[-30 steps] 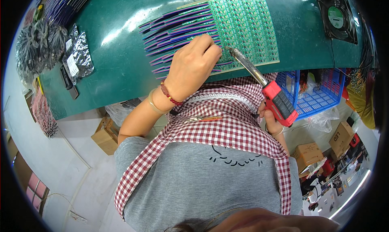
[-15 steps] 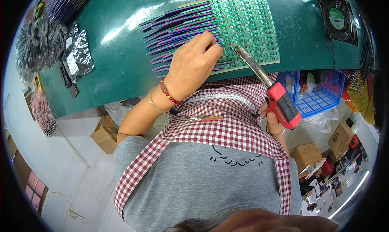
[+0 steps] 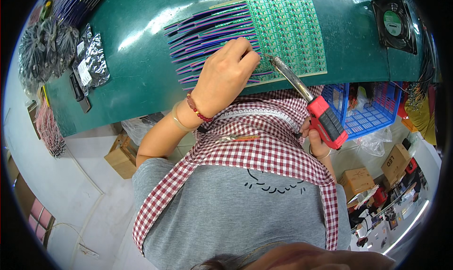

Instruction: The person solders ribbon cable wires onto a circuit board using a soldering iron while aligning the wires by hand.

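My right hand [image 3: 314, 137] wraps the soldering iron [image 3: 325, 121], best held steady, while my left hand [image 3: 225, 71] curls over the circuit board [image 3: 295, 34], its hold too hidden to tell.

Left fingers [image 3: 249, 61] partly hidden.

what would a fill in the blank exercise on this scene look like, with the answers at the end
The left hand is by the coloured wires, while the soldering iron is in the ____ hand.
The wires lie across the ____ side of the green circuit boards.
The plastic crate below the table edge is coloured ____.

Missing words: right; left; blue.
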Available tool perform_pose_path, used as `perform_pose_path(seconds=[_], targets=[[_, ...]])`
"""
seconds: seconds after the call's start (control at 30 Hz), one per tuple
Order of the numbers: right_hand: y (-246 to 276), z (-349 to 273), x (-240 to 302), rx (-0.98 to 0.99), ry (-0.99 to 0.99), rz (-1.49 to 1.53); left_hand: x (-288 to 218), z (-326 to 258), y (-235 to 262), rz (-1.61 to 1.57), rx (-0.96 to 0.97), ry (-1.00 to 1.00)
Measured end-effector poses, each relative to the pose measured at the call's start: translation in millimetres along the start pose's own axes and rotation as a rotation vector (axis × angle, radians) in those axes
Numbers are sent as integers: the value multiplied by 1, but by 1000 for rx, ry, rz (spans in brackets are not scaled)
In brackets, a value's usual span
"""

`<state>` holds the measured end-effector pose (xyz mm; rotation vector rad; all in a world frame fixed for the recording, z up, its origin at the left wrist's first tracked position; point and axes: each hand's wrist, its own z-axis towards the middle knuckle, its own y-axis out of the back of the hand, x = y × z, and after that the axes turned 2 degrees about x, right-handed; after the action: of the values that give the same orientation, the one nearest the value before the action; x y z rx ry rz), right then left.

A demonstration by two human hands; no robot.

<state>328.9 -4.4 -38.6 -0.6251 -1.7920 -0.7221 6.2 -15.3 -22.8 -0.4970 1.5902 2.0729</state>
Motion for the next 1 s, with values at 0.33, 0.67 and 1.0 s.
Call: perform_pose_path(seconds=[0.33,0.67,1.0], targets=[[-3,0,7,-88,-54,28,-1,1,2,22,38,5],[-9,8,25,-132,-18,251,-2,2,2,3,50,31],[-3,6,8,-100,46,6,-1,3,4,2,48,14]])
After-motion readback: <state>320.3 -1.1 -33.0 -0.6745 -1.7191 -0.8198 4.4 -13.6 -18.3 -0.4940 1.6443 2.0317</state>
